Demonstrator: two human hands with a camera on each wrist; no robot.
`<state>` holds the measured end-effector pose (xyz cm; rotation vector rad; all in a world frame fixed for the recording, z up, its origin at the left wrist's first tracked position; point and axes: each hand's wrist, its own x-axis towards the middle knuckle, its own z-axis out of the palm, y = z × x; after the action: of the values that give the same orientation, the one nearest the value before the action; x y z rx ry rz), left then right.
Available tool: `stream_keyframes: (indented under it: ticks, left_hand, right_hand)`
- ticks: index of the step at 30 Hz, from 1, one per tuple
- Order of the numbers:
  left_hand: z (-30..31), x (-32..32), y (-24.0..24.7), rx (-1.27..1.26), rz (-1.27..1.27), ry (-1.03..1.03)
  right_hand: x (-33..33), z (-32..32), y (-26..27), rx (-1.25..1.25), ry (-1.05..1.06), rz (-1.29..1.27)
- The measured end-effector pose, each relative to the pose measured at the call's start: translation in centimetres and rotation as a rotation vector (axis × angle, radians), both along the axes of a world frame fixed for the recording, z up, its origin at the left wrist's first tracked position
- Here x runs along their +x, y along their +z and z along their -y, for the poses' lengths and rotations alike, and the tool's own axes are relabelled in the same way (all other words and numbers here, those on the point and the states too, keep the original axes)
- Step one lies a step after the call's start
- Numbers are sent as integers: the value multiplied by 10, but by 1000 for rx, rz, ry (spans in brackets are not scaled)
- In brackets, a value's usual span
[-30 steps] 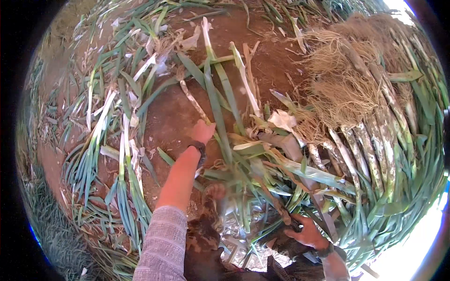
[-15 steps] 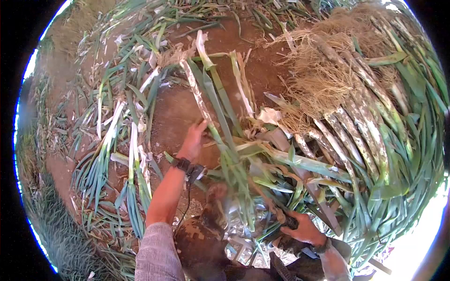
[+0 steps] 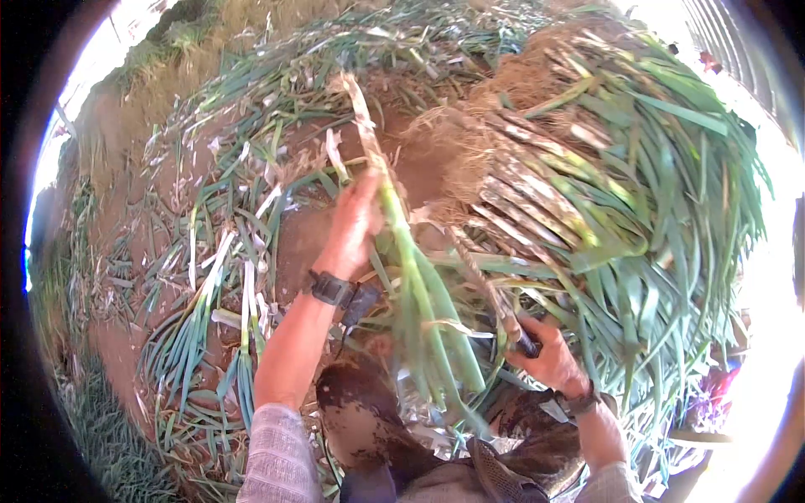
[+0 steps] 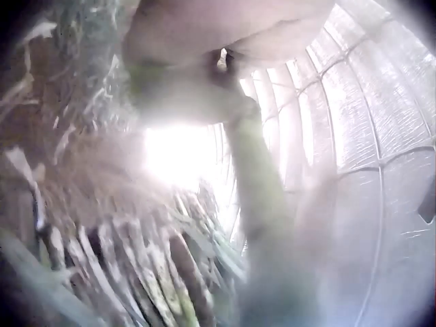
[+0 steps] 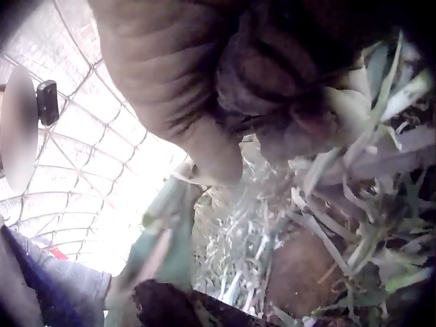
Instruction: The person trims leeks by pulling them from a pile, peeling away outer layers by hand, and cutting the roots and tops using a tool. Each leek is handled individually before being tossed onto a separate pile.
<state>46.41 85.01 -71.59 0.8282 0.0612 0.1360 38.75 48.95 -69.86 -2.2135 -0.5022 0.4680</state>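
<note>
- Two hands are in work: the left hand (image 3: 356, 222) is clamped around the stem of one leek (image 3: 367, 134); the right hand (image 3: 552, 360) is closed around a dark handle (image 3: 528, 344).
- Change, leek: half a second earlier it slanted lower over the ground (image 3: 300, 239), with the left hand at the lower part of its pale stem. It is now raised toward the head camera and stands steeper in the view.
- Change, left hand: it has moved up in the head view together with the leek, and its fingers now lie around the stem.
- Change, right hand: its grip on the dark handle is the same as before.
- Change, view: the head camera has shifted, and more of the leaves of the leek pile (image 3: 545, 201) now show.
- Leek position: it runs through the left hand. The root end (image 3: 344, 84) and pale stem project beyond the hand, away from the body; the green leaves (image 3: 428, 310) extend from the hand toward the lap, between the two hands.
- Left wrist view: the hand is at the top edge and a blurred green stalk leads down from it. Finger detail is not legible.
- Right hand surroundings: a brown twisted strip (image 3: 480, 277) extends from beside the dark handle toward the leek pile. Its attachment cannot be determined.
- Adjacent material: the leek pile lies on the right, tangled roots (image 3: 465, 159) facing the centre. Several slim leeks (image 3: 210, 272) lie on the left among scattered trimmings.
</note>
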Motion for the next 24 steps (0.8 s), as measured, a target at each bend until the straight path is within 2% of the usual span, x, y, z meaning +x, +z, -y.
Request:
stream_keyframes:
  ticks: [2,3,4,6,8,10,12,13,15,18,21,24]
  left_hand:
    - [33,-11,9,280,-177,-215]
    - [48,-5,-24,352,-211,-238]
    - [71,-20,-1,311,-335,-257]
    - [90,-19,-5,380,-412,-356]
    - [101,-14,-6,340,-373,-328]
    - [106,-9,2,322,-342,-210]
    - [96,1,5,431,-177,-270]
    - [97,-7,27,459,-230,-288]
    - [109,-28,65,410,-230,-312]
    - [128,-43,78,358,-184,-316]
    - [142,-51,73,252,-192,-274]
    - [155,-47,41,131,-231,-247]
  right_hand:
    - [-9,13,17,-19,9,47]
    - [-13,22,17,-35,14,100]
    - [-19,31,19,-54,12,152]
    - [-36,49,27,-137,-8,169]
    - [-54,61,36,-255,-18,234]
    - [-70,76,42,-214,-32,273]
    - [-83,94,38,-144,-20,362]
    - [-89,100,36,-133,-33,371]
    - [-97,106,34,-135,-88,310]
    - [-107,106,34,-83,-12,416]
    - [-116,108,45,-71,-46,413]
    - [-132,115,47,-79,-10,510]
